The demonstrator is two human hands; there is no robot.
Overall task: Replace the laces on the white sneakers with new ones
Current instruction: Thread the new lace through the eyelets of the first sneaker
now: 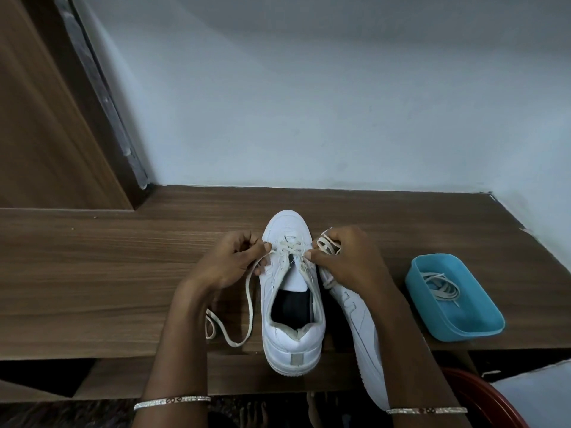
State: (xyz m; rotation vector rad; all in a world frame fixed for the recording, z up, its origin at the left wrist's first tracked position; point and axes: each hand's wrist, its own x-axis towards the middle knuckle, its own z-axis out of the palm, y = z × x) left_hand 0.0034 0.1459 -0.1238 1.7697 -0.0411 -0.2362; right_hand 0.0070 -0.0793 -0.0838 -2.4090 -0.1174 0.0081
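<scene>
my left hand (pixel 230 264) pinches the cream lace (pixel 249 304) | right hand (pixel 343 257) pinches it at the white sneaker (pixel 289 341) eyelets | second sneaker (pixel 360 319) just beside | spare laces (pixel 441 288) in blue tub (pixel 438 324)

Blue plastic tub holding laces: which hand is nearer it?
Right. The right hand sits left of the blue plastic tub; the left hand is farther, beyond the upright white sneaker.

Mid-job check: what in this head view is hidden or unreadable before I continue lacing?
1. Head view: front and eyelets of the right sneaker, covered by the right hand and forearm.
2. Head view: laces in the blue tray, tangled and too small to count.
3. Head view: lace held by the left hand; grip point hidden by curled fingers; old or new, cannot tell.
</scene>
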